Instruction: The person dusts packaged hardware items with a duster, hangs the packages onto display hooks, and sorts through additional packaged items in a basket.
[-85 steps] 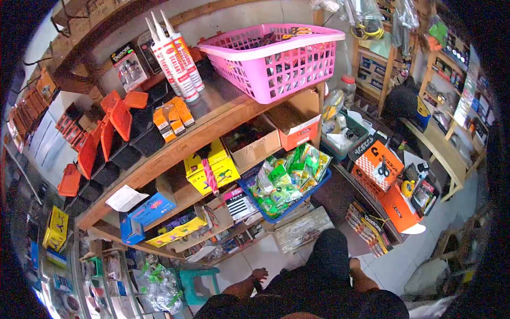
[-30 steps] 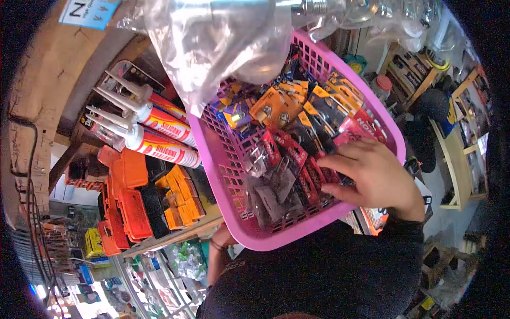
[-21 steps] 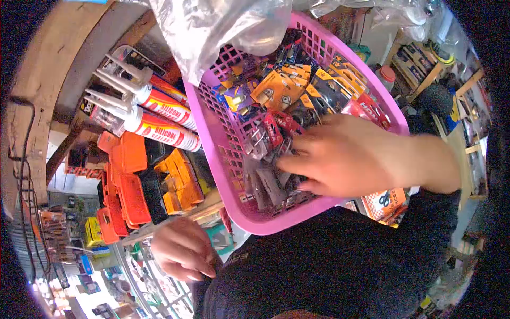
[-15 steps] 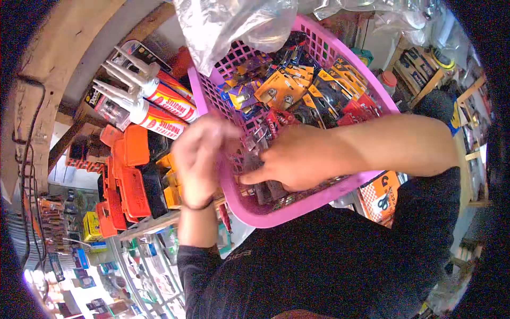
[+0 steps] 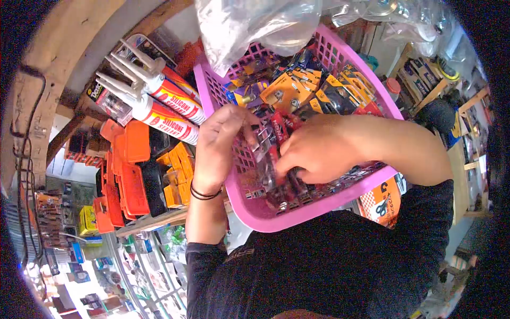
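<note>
A pink basket (image 5: 273,222) holds many packaged items, among them orange-and-black packs (image 5: 289,91) and red packs (image 5: 280,127). Over the basket's left side is my left hand (image 5: 219,139), a dark band at its wrist; its fingers reach inward and blur, and their grip is not clear. My right hand (image 5: 313,149) is inside the basket with its fingers curled round a red-and-clear pack (image 5: 275,159) that is smeared by motion.
Silicone sealant tubes (image 5: 172,125) lean left of the basket, above orange-lidded bins (image 5: 130,186) and small orange boxes (image 5: 178,173). Clear plastic bags (image 5: 255,29) hang over the basket's far edge. A scissors box (image 5: 381,202) is at the lower right. Wooden shelves stand at the right.
The view has moved in close over the basket. My left hand has risen from below the shelf edge to the basket's left side. My right hand has moved left among the packs and taken hold of one.
</note>
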A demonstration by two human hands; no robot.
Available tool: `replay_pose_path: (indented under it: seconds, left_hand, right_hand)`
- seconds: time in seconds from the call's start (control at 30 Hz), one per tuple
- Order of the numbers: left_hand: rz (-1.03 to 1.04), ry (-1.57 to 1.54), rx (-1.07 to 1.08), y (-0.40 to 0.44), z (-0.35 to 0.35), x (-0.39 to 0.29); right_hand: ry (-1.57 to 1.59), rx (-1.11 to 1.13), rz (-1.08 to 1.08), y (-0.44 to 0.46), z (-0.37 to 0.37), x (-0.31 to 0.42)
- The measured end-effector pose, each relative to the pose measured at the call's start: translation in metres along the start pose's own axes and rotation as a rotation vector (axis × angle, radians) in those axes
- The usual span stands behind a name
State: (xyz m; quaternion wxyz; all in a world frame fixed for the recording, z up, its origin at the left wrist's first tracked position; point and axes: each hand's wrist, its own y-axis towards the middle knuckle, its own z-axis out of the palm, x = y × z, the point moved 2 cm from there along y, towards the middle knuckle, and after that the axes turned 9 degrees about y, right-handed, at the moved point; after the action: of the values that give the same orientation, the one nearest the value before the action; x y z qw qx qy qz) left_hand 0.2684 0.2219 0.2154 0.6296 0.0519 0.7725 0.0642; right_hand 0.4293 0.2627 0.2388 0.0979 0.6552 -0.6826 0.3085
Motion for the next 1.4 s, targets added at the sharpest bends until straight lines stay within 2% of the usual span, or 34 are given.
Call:
replay_pose_path:
  seconds: [0.07,0.1,0.13,0.2,0.23,0.27,0.33,0.37,0.4,0.47,0.5,0.57,0.6,0.67,0.7,0.73,0.8,0.83,0.87,0.93,0.97,1.03,1.07,1.1,1.13,1.2,1.23,1.27,1.33,1.37,1.4]
  left_hand:
    - [-0.027,0.066,0.069,0.004,0.004,-0.002]
    - [-0.150,0.182,0.094,0.007,0.006,-0.005]
    - [-0.145,0.183,0.100,0.014,0.009,-0.002]
    - [0.148,0.675,0.259,0.034,0.021,0.004]
    - [0.231,0.744,0.253,0.041,0.025,0.001]
    - [0.241,0.747,0.261,0.053,0.026,0.003]
    - [0.194,0.898,0.409,0.079,0.028,0.019]
    - [0.293,0.967,0.448,0.090,0.029,0.024]
    - [0.304,0.969,0.459,0.108,0.028,0.037]
    - [0.455,1.167,0.604,0.134,0.034,0.048]
    - [0.462,1.167,0.608,0.140,0.041,0.047]
    - [0.295,1.440,0.669,0.149,0.059,0.047]
    - [0.308,1.442,0.672,0.157,0.055,0.059]
    - [0.327,1.183,0.555,0.169,0.042,0.077]
    - [0.218,1.000,0.366,0.173,0.037,0.082]
    - [0.216,1.005,0.369,0.173,0.033,0.088]
    - [0.179,0.782,0.713,0.170,0.024,0.108]
    - [0.381,1.181,0.764,0.186,0.013,0.144]
    - [0.382,1.186,0.756,0.189,0.011,0.144]
    - [0.244,1.182,0.701,0.195,0.008,0.145]
    - [0.099,1.305,0.685,0.187,0.012,0.121]
    - [0.169,1.249,0.593,0.175,0.013,0.096]
    - [0.227,1.184,0.511,0.174,0.011,0.090]
    - [0.219,1.001,0.546,0.172,0.011,0.087]
    - [0.221,1.012,0.550,0.170,0.008,0.084]
    - [-0.016,0.723,0.511,0.152,0.015,0.055]
    - [0.156,0.769,0.467,0.158,0.015,0.056]
    - [0.164,0.776,0.470,0.153,0.018,0.047]
    - [-0.076,0.657,0.400,0.144,0.019,0.032]
    - [-0.090,0.507,0.397,0.154,0.014,0.050]
    - [-0.073,0.514,0.402,0.155,0.013,0.052]
  right_hand:
    - [0.022,-0.050,0.002,-0.006,0.000,-0.006]
    - [0.047,-0.093,-0.007,-0.009,-0.002,-0.008]
    - [-0.017,-0.097,0.127,-0.009,-0.006,-0.015]
    - [-0.134,-0.180,0.294,-0.014,-0.021,-0.034]
    - [-0.173,-0.229,0.398,-0.019,-0.029,-0.038]
    - [-0.210,-0.277,0.504,-0.025,-0.038,-0.039]
    - [-0.191,-0.310,0.555,-0.029,-0.039,-0.059]
    - [-0.173,-0.332,0.597,-0.029,-0.038,-0.072]
    - [-0.170,-0.342,0.608,-0.027,-0.037,-0.083]
    - [-0.201,-0.217,0.605,-0.019,-0.034,-0.099]
    - [-0.179,-0.242,0.616,-0.018,-0.033,-0.102]
    - [-0.117,-0.278,0.666,-0.025,-0.036,-0.094]
    - [-0.055,-0.309,0.710,-0.029,-0.039,-0.087]
    - [-0.064,-0.324,0.717,-0.032,-0.038,-0.088]
    - [-0.070,-0.323,0.710,-0.030,-0.036,-0.090]
    - [-0.066,-0.326,0.708,-0.026,-0.034,-0.093]
    - [-0.132,-0.141,0.657,-0.017,-0.029,-0.101]
    - [-0.139,-0.145,0.653,-0.014,-0.028,-0.105]
    - [-0.145,-0.193,0.672,-0.015,-0.028,-0.107]
    - [-0.160,-0.245,0.692,-0.015,-0.031,-0.112]
    - [-0.134,-0.218,0.700,-0.016,-0.032,-0.112]
    - [-0.111,-0.207,0.711,-0.017,-0.031,-0.110]
    - [-0.110,-0.453,0.715,-0.017,-0.028,-0.104]
    - [-0.105,-0.699,0.709,-0.018,-0.026,-0.100]
    - [-0.102,-0.710,0.707,-0.015,-0.024,-0.101]
    - [-0.142,-0.741,0.650,-0.008,-0.022,-0.104]
    - [-0.204,-0.811,0.644,-0.003,-0.019,-0.106]
    - [-0.206,-0.821,0.646,-0.004,-0.020,-0.102]
    - [-0.225,-0.837,0.657,-0.006,-0.025,-0.094]
    - [-0.231,-0.850,0.662,-0.007,-0.026,-0.094]
    - [-0.247,-0.871,0.631,-0.007,-0.027,-0.096]
